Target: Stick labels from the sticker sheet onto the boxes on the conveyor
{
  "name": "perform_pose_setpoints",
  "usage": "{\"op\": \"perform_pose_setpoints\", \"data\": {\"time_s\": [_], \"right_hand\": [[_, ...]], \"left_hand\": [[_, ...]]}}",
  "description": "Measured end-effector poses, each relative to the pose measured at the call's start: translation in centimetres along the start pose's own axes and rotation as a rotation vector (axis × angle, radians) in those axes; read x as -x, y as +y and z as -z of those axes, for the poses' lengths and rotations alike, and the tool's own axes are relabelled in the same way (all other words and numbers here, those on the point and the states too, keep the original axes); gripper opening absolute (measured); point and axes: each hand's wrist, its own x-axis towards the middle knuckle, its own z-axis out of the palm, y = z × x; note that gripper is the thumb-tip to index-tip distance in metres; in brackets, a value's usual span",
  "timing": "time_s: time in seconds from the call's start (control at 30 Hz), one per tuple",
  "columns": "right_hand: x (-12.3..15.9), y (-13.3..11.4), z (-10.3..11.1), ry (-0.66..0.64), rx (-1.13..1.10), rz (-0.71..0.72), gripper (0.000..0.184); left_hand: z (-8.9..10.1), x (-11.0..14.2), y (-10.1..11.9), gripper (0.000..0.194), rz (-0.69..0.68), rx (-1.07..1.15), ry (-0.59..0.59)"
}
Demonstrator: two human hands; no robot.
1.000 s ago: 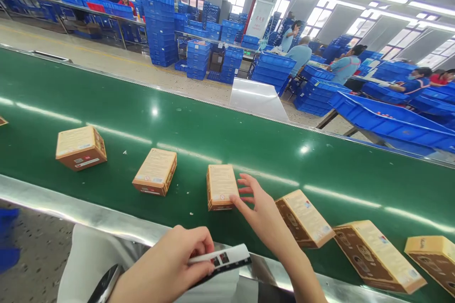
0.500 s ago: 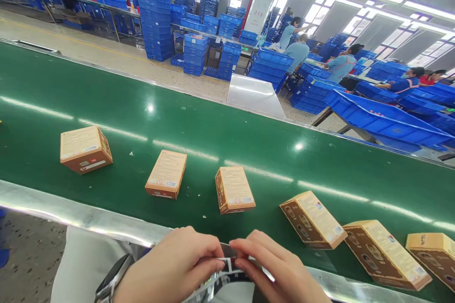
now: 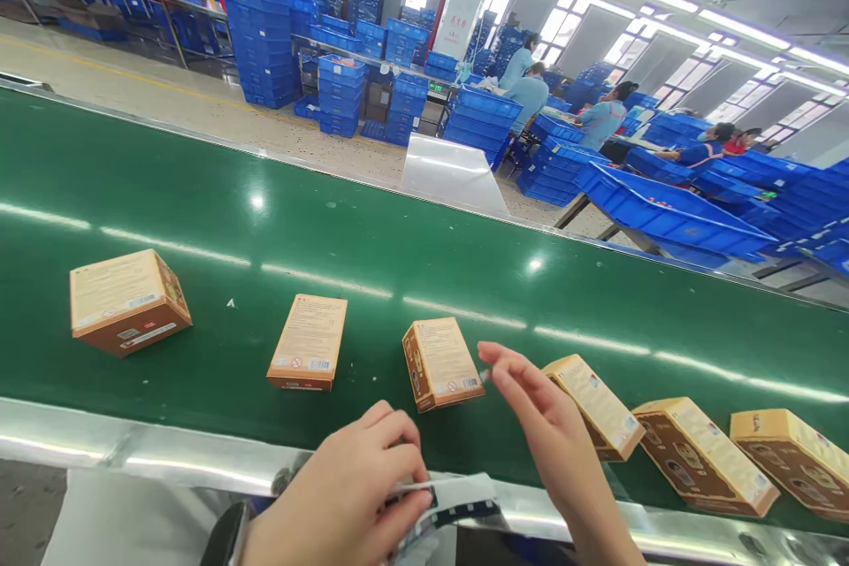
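My left hand, a dark watch on its wrist, pinches a curling strip of stickers with a pale backing and a dark, patterned edge. My right hand is raised over the belt, thumb and fingertips pinched on a small translucent sticker, partly blurred. That sticker is at the lower right corner of the nearest tan and brown carton; I cannot tell whether it touches. Behind my right wrist lies another carton, partly covered by the hand.
The cartons lie on a green conveyor belt with a metal rim. Further cartons stand left, mid-left and right. Beyond the belt are stacked blue crates, a tilted blue bin and several people at tables.
My right hand has left the strip and moved up and forward to the nearest carton, carrying a small sticker. My left hand keeps the strip. The view has shifted slightly.
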Motion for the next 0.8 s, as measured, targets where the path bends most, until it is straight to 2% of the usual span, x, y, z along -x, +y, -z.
{"op": "perform_pose_setpoints", "data": {"time_s": [0.07, 0.17, 0.27, 0.5, 0.8], "right_hand": [[-2.1, 0.6, -0.3, 0.069, -0.076, -0.111, 0.054], [-4.0, 1.5, -0.8, 0.060, -0.114, -0.167, 0.061], [-4.3, 1.8, -0.9, 0.043, -0.145, -0.216, 0.058], [-3.8, 1.8, 0.2, 0.128, -0.095, -0.205, 0.052], [-3.3, 2.5, -0.2, 0.298, 0.224, -0.070, 0.042]], "left_hand": [[-1.3, -1.0, -0.3, 0.011, -0.198, -0.098, 0.100], [-2.7, -2.7, -0.6, 0.012, -0.334, -0.211, 0.134], [-3.5, -3.9, -0.5, 0.015, -0.345, -0.237, 0.093], [-4.3, -5.0, 0.4, 0.019, -0.352, -0.300, 0.049], [-4.5, -5.7, 1.0, 0.013, -0.373, -0.334, 0.010]]}}
